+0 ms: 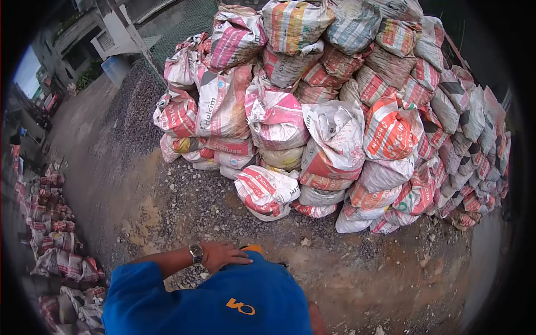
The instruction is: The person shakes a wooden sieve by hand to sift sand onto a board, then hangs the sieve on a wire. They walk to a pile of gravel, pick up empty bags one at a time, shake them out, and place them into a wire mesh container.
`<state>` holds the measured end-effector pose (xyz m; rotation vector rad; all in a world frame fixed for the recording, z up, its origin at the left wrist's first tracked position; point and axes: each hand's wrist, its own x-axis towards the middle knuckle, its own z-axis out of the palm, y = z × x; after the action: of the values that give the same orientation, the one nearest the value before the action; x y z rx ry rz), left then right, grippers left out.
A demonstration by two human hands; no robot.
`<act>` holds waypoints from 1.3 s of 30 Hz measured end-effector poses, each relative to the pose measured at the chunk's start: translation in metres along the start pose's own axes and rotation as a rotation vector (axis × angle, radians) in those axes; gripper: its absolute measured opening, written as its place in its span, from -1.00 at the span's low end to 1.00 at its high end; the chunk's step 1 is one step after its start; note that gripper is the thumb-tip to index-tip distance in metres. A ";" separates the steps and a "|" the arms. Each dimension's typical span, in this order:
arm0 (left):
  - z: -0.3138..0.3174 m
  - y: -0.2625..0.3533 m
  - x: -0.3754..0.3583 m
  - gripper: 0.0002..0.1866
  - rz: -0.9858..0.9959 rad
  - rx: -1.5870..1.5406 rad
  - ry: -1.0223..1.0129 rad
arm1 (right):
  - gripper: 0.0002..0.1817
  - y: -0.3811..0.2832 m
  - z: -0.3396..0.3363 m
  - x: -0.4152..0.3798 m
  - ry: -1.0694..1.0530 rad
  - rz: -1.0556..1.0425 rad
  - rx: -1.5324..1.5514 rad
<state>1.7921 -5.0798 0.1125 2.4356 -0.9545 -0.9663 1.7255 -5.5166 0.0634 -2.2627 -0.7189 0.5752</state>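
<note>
My left hand (223, 255), with a metal wristwatch (196, 253) on its wrist, lies flat against the front of my blue shirt (223, 296). Its fingers are stretched out and grip nothing. Only a sliver of my right arm shows beside the shirt at the bottom; the right hand itself is out of sight. Ahead of me on the ground is a filled red and white cement sack (267, 192), at the foot of a tall stack of similar sacks. Neither arm touches the sacks.
The sack stack (332, 139) spans the centre and right. More sacks (70, 265) line the left side. A gravel heap (134, 106) stands behind a post at upper left, near a blue drum (115, 70). Loose stones (195, 212) cover the dirt ground.
</note>
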 end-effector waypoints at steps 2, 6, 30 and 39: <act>0.013 -0.008 -0.010 0.07 -0.006 -0.002 0.092 | -0.48 -0.002 -0.001 0.011 -0.040 -0.017 -0.019; 0.018 -0.015 -0.030 0.08 -0.043 -0.148 0.124 | -0.46 -0.010 -0.005 0.036 -0.111 -0.055 -0.036; 0.120 -0.071 -0.179 0.04 -0.304 -0.370 0.405 | -0.36 -0.072 0.038 0.190 -0.578 -0.292 -0.222; 0.130 -0.068 -0.197 0.04 -0.392 -0.476 0.572 | -0.39 -0.124 0.022 0.219 -0.617 -0.431 -0.301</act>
<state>1.6259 -4.9033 0.0769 2.2985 -0.0416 -0.4675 1.8358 -5.2918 0.0947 -2.0842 -1.6416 1.0113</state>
